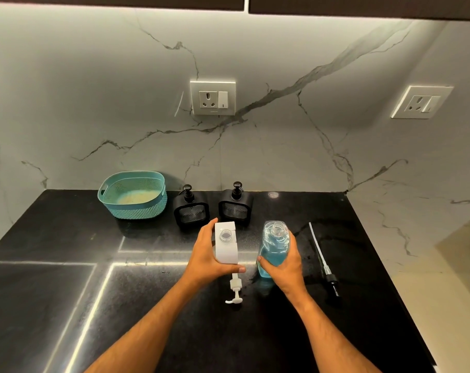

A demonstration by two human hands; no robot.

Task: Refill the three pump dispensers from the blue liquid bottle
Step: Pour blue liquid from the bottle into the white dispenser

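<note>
Fingers of my left hand [211, 261] wrap the white dispenser [225, 244], its neck open, upright on the counter [67, 292]. Right hand [283, 261] grips the blue bottle [273, 246], uncapped, just beside it. White pump [235, 290] lies below the dispenser; black pump [326, 267] lies right. Two black dispensers [191, 210] [236, 204] stand behind, beside a teal basket [133, 211].

I see a teal perforated basket [133, 195] standing at the back left of the black surface [53, 238], close to the marble wall [94, 90]. On that wall I make out one socket plate [213, 98] near the middle and another socket plate [422, 102] to the right.
</note>
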